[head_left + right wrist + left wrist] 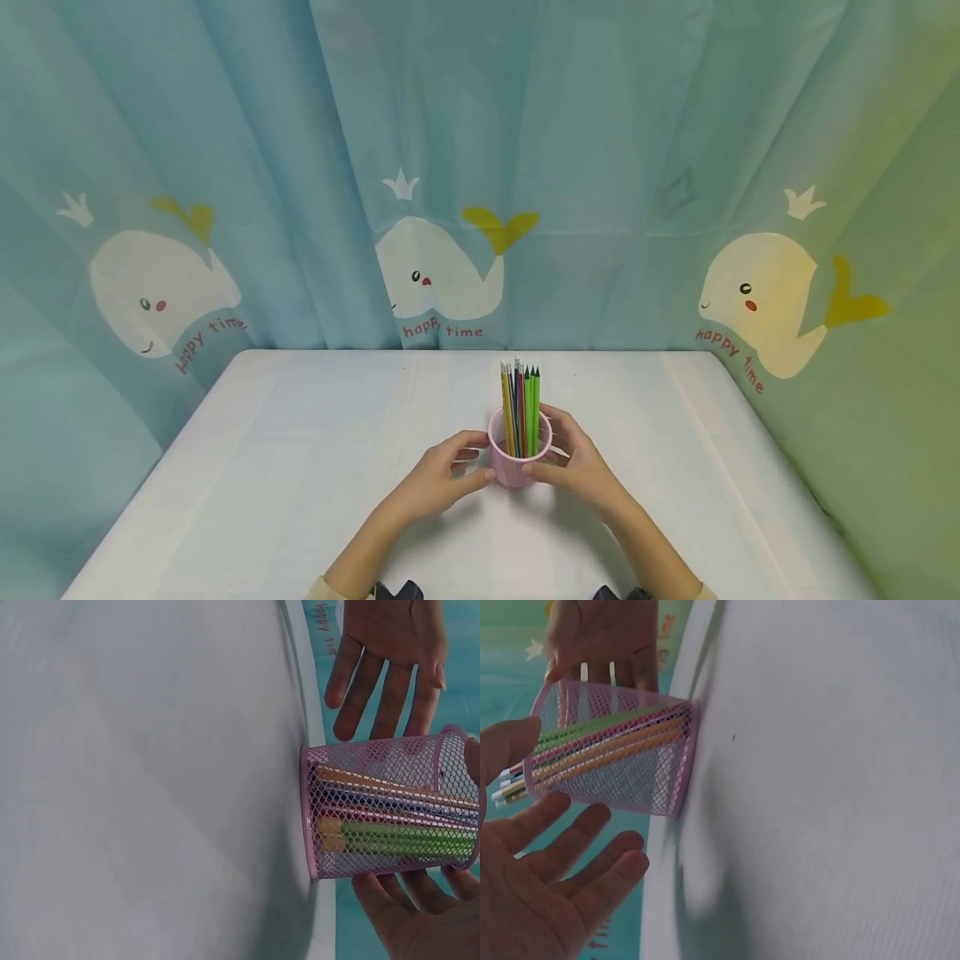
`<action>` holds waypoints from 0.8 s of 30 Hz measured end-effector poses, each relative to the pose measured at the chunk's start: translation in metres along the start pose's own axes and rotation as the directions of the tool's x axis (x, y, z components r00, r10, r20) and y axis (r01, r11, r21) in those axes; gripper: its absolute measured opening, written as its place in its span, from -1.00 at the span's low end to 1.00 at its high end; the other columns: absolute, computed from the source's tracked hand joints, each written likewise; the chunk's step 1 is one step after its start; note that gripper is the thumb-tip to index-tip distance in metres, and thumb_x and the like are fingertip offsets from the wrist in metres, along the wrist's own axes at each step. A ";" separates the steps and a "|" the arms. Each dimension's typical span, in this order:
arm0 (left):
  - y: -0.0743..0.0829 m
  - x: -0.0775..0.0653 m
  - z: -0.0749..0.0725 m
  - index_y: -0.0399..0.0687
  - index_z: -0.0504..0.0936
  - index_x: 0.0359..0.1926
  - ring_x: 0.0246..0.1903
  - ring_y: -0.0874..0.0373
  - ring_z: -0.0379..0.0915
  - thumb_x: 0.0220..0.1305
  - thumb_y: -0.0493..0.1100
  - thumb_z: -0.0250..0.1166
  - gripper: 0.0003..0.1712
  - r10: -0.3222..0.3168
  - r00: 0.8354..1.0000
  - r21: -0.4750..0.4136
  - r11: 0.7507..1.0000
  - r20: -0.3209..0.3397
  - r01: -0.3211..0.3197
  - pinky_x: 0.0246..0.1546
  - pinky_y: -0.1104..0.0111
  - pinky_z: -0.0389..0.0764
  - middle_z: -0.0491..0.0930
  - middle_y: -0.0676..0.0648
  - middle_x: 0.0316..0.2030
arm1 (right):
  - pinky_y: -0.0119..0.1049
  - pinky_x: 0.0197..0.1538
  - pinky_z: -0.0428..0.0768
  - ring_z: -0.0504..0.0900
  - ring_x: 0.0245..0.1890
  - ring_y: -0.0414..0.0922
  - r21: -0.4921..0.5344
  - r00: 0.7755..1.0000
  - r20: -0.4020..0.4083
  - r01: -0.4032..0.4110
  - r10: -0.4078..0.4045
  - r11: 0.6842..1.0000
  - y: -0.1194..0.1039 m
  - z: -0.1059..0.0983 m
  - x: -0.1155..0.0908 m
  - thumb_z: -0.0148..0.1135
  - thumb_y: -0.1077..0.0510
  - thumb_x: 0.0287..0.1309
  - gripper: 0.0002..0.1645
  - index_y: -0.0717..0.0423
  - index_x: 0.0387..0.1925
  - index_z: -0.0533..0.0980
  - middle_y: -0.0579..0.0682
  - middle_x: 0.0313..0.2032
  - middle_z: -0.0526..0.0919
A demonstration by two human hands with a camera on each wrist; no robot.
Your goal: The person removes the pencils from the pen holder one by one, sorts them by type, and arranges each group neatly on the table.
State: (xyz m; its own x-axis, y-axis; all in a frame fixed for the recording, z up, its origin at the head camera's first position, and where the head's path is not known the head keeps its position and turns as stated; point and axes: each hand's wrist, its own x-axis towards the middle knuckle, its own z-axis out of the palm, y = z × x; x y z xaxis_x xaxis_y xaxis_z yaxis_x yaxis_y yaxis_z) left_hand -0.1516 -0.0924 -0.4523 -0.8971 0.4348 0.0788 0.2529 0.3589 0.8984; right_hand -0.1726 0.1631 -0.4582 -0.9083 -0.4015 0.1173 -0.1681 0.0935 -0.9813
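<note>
Pink mesh pencil holder [512, 473] upright on the table [300, 500], near side, about midway between left and right. Base appears to meet the tabletop; cannot tell whether the hands bear any weight.

Pencils [521, 408], yellow, green, red and dark, all stand inside, tops above the rim. Judged from this, loading looks complete; no loose pencil seen in any view.

Left hand [442, 471] at the left side: fingers spread and fairly straight, tips at or just beside the mesh, not clasping. Right hand [581, 467] curves round the right side, thumb on the near face, fingers toward the far side; seems a light grip.

Not yet done: release. Right hand on the holder, left close against it. Whether its position is final, cannot tell.
</note>
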 end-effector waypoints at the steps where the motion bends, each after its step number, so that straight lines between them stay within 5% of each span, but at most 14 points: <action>1: -0.001 0.000 -0.001 -0.14 0.43 0.29 0.23 -0.23 0.44 0.35 -0.05 0.32 -0.43 0.001 1.000 0.002 1.000 -0.006 -0.001 0.25 -0.01 0.52 0.50 -0.20 0.25 | 0.15 0.38 0.39 0.37 0.34 0.22 0.001 1.000 0.003 0.002 -0.002 1.000 0.000 0.002 0.000 0.51 0.22 0.01 0.03 -0.02 0.46 0.17 0.17 0.38 0.35; 13: -0.006 -0.002 -0.015 -0.15 0.36 0.35 0.21 -0.25 0.47 0.23 -0.07 0.44 -0.26 -0.020 0.999 -0.020 1.000 -0.040 0.019 0.21 -0.03 0.56 0.47 -0.25 0.26 | 0.10 0.39 0.40 0.39 0.33 0.19 0.035 0.999 0.042 -0.003 0.002 0.999 -0.003 0.023 0.007 0.51 0.24 0.00 0.03 -0.03 0.46 0.17 0.15 0.37 0.37; 24: -0.015 0.001 -0.012 -0.16 0.23 0.42 0.26 -0.28 0.39 0.10 -0.19 0.52 -0.08 -0.014 0.997 -0.154 0.988 -0.081 0.002 0.28 0.02 0.49 0.37 -0.29 0.31 | 0.06 0.36 0.45 0.41 0.33 0.19 0.007 0.999 0.048 -0.003 0.003 1.000 -0.004 0.034 0.018 0.48 0.19 0.07 0.01 -0.03 0.47 0.15 0.18 0.37 0.37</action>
State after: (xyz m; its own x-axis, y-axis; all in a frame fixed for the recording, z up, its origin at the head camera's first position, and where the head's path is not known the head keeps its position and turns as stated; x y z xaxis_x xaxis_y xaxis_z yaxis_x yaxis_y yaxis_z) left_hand -0.1611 -0.1073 -0.4608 -0.9271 0.3611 0.1007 0.1926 0.2283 0.9543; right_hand -0.1748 0.1244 -0.4577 -0.8893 -0.4446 0.1069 -0.1622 0.0882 -0.9828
